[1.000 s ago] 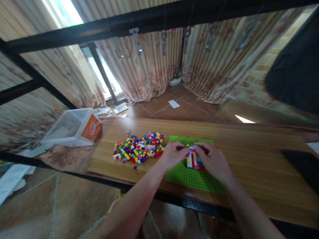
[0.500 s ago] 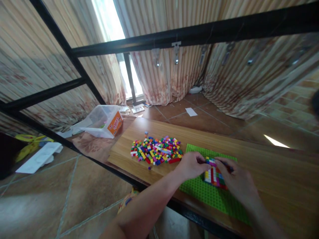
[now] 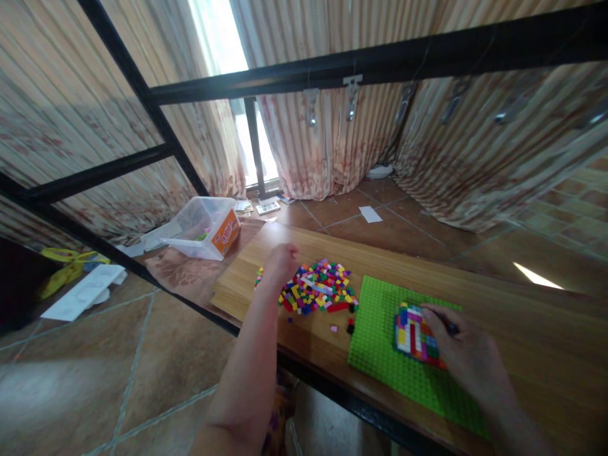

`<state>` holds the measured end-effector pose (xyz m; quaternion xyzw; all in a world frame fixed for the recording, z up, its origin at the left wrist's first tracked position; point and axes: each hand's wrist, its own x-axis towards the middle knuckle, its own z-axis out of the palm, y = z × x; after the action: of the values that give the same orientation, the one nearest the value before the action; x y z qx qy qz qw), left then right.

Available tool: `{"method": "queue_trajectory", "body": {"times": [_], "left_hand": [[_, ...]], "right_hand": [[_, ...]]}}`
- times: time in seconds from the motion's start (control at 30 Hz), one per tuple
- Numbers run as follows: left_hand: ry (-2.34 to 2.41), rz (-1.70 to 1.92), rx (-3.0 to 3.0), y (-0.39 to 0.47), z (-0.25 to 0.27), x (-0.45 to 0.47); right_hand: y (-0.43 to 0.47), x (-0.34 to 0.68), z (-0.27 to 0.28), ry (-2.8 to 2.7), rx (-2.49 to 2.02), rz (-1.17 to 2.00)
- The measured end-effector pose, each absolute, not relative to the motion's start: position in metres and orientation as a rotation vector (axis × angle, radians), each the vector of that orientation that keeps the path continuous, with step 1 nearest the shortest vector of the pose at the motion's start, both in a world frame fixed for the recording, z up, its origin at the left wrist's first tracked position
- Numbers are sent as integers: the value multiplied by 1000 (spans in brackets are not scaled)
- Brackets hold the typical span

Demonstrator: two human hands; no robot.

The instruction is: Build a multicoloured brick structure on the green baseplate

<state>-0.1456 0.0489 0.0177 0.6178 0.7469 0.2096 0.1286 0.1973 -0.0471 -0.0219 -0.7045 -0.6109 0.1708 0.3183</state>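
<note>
At the left, a clear plastic box with an orange label (image 3: 205, 225) sits on a brown patterned surface beside the wood-grained tabletop (image 3: 242, 273).

Left hand (image 3: 281, 263): over the far left part of a loose heap of small multicoloured plastic bricks (image 3: 317, 289). Fingers curl inward; whether a brick is pinched between them cannot be told, as the back of the hand hides the grip. Risk: the heap is spread thin at its margins, so a sweep of the wrist or forearm could push pieces outward. The forearm crosses the near edge, which is where pieces would most likely drop.

Near side of the heap: a single dark blue brick (image 3: 290, 320) and a small pink brick (image 3: 334, 329) lie apart, towards the near edge. Both are exposed to a knock from the left sleeve-less arm; neither has any barrier.

Right of the heap: a bright green studded baseplate (image 3: 373, 332), set askew. On it, right of its middle, is the flat multicoloured brick assembly (image 3: 411, 335).

Right hand (image 3: 468, 347): thumb against the assembly's far right part, fingers bent over; a firm pinch cannot be confirmed. Risk: uneven pressure there could lift a corner or loosen bricks. Whether the assembly is locked to the studs is not visible; if not, it could slide.
</note>
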Motion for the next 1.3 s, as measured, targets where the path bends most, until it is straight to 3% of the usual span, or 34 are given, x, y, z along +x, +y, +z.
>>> {"method": "queue_trajectory", "body": {"times": [0.3,0.83,1.03,1.3], "left_hand": [[2165,337,1877,54,6,-162],[2241,285,1850,49,16,-162],[2149,588,1861,51,24,-161],[1380,981,1832,41,18,-85]], "right_hand": [[-48,196,-18,-1617,-1898,464],[-48,195,-19,-1641,-1841,459],[-49,190,-14,-1606,-1802,515],[-47,190,-4,-1437,-1764,517]]}}
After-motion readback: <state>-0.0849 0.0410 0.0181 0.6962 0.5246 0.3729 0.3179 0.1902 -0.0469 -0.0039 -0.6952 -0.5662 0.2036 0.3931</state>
